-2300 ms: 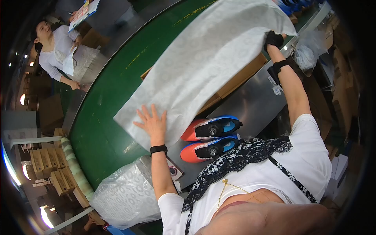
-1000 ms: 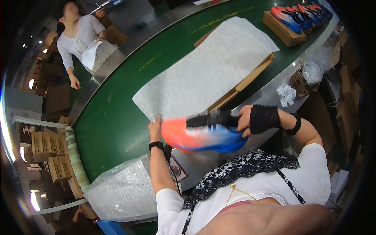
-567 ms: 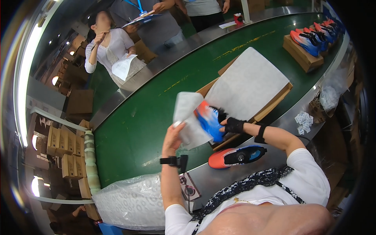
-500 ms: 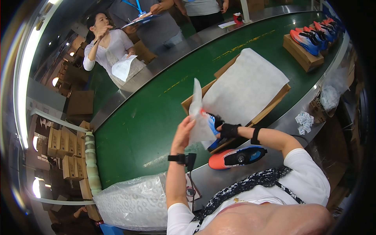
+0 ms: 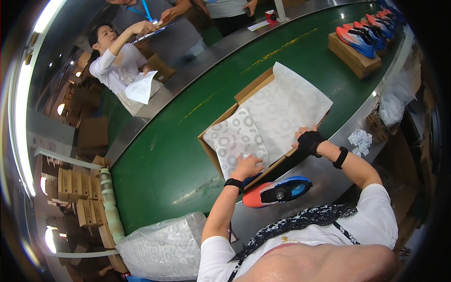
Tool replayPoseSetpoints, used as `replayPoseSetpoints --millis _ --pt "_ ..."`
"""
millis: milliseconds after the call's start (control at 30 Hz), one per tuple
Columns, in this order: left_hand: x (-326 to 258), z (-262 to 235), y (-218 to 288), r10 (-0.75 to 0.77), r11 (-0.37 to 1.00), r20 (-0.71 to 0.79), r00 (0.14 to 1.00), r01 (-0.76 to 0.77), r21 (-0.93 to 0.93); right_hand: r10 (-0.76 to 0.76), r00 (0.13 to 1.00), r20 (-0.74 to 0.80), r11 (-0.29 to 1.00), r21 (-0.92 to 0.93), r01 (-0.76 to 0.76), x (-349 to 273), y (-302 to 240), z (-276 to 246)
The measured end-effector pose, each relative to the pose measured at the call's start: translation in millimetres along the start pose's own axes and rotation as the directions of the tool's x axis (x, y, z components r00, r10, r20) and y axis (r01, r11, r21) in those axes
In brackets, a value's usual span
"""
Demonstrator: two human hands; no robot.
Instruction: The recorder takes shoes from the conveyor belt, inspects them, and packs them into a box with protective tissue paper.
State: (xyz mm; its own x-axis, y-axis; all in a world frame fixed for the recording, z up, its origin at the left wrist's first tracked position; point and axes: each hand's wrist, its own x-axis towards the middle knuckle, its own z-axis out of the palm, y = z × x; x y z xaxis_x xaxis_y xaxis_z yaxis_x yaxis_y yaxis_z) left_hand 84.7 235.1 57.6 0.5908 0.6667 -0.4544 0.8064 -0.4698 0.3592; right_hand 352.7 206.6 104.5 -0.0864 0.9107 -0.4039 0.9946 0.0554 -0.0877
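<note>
A brown cardboard shoe box [image 5: 243,95] sits on the green belt, lined with white wrapping paper [image 5: 300,91]. A folded flap of patterned paper [image 5: 235,131] covers its left part. My left hand [image 5: 248,168] lies on that flap, fingers spread. Beneath the wrist a blue sliver shows at the box's near wall; the rest of it is hidden. On the near right rim, my right hand [image 5: 307,140], in a black fingerless glove, touches the paper edge with its fingers apart. An orange and blue sports shoe [image 5: 277,191] lies between the box and me on the metal edge.
More orange and blue shoes [image 5: 359,40] stand on a box at the far right. Small white packets [image 5: 361,141] lie on the right metal edge. Wrapped patterned paper [image 5: 162,246] in clear plastic is at the lower left. Across the belt stand several people.
The paper flap my left hand held up now lies folded down over the shoe in the box. My right hand has left that shoe and moved right to the box rim.
</note>
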Motion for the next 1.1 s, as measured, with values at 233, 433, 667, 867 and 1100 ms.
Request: replayPoseSetpoints --millis 233,433,667,867,1100 --pt "12.9 11.1 -4.0 -0.110 0.993 0.031 0.993 0.109 0.043 -0.494 0.629 -0.601 0.840 -0.141 0.525 -40.4 -10.6 19.4" --pt "-16.4 -7.8 36.2 -0.152 0.813 -0.165 0.975 0.028 -0.581 -0.534 0.834 0.138 0.837 -0.051 0.544 -91.4 -25.1 47.4" --pt "-84.9 64.3 87.1 0.179 0.923 -0.385 0.906 -0.290 -0.254 -0.567 0.818 0.099 0.812 0.237 0.534 -88.0 -38.1 61.8" --pt "-104.0 72.2 86.5 -0.068 0.879 -0.525 0.848 -0.198 -0.434 -0.625 0.772 0.118 0.768 0.270 0.581 -85.6 -45.6 17.4" --pt "-128.4 32.4 54.8 -0.366 0.551 -0.306 0.879 -0.061 -0.832 -0.509 0.859 -0.058 0.688 0.573 0.447 -81.4 -55.3 -91.1"
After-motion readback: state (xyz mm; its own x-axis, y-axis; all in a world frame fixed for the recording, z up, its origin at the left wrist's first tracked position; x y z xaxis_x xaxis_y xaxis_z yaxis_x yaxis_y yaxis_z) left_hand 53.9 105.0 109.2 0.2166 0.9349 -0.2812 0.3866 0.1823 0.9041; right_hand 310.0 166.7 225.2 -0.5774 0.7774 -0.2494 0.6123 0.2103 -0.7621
